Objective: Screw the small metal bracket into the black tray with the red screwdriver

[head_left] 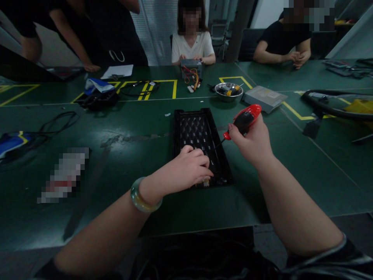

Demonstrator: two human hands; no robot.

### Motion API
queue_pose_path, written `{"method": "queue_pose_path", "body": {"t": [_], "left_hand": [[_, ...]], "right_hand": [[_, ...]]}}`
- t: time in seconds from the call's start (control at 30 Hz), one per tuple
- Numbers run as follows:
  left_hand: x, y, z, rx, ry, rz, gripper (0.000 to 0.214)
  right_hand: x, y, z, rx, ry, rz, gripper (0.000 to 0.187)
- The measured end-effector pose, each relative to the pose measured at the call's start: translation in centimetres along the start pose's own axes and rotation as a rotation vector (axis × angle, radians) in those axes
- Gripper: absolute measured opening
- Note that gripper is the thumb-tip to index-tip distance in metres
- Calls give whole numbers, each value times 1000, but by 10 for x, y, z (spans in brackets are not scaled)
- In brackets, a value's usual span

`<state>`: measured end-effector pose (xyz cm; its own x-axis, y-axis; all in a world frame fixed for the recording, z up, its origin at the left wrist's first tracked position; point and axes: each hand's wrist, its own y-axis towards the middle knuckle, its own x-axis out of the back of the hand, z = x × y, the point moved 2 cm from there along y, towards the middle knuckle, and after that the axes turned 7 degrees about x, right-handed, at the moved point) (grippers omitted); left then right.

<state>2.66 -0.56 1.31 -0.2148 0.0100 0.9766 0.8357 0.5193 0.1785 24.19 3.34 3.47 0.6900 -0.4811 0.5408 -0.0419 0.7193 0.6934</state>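
A shallow black plastic frame (196, 130), its inside covered with rows of small pale marks, lies on the green table before me. My right hand (254, 140) is closed around a red-and-black screwdriver (245, 118). The dark shaft slants down and left over the frame; its tip is hard to see against the black. Over the near end of the frame, my left hand (192, 168) has its fingers bent together and pointing down. Just under those fingertips shows a small yellowish part (206, 181); whether I grip it or only press on it is hidden.
Beyond the frame stand a metal bowl (229, 91) with tools and a grey metal box (264, 98). A person across the table handles a power supply (191, 69) with coloured wires. Blue-and-black items and cables (62, 118) lie left; a black hoop-shaped object (335, 97) lies right.
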Motion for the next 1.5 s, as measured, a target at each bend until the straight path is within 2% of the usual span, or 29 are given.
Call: {"method": "queue_pose_path", "body": {"t": [0.17,0.53,0.9,1.5], "left_hand": [[6,0,-9,-10,88,13,18],[8,-1,-12,-43,30,16,16],[10,2,-26,-90,150,14,16],[5,0,-13,-54,43,3,19]], "right_hand": [[0,0,1,-16,11,6,26],[0,0,2,-25,23,4,25],[1,0,3,-16,0,-3,25],[-1,-1,2,-30,17,4,26]]}}
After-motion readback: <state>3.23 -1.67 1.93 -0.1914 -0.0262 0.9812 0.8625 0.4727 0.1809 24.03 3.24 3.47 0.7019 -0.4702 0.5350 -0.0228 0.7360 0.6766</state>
